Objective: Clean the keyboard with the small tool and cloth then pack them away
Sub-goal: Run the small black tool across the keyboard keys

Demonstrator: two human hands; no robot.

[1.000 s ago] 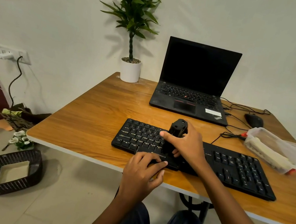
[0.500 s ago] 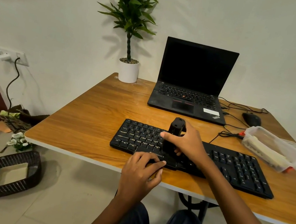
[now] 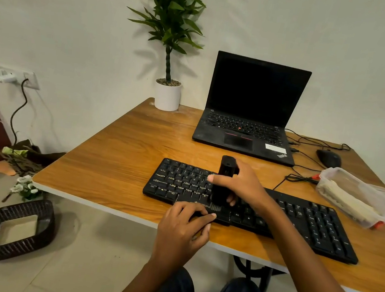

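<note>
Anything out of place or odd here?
Desk looks fine: right hand holds the small tool upright on the keyboard, left hand rests on its near edge. Only oddity: white flowers lying loose on the floor by the wicker basket, apparently dropped.

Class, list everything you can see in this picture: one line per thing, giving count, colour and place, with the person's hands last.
table: 1, wood brown, centre
keyboard: 1, black, table's near edge
tool: 1, black, upright on keyboard, in right hand
laptop: 1, black, open, table's far side
mouse: 1, black, right of laptop
cables: several, black, between laptop and mouse
container: 1, clear, table's right side, something pale inside
plant: 1, green in white pot, table's far corner
basket: 1, dark, floor at left
flowers: 1 bunch, white, floor near basket
socket: 1, white, wall at left
left hand: 1, rests on keyboard's near edge
right hand: 1, grips tool
</note>
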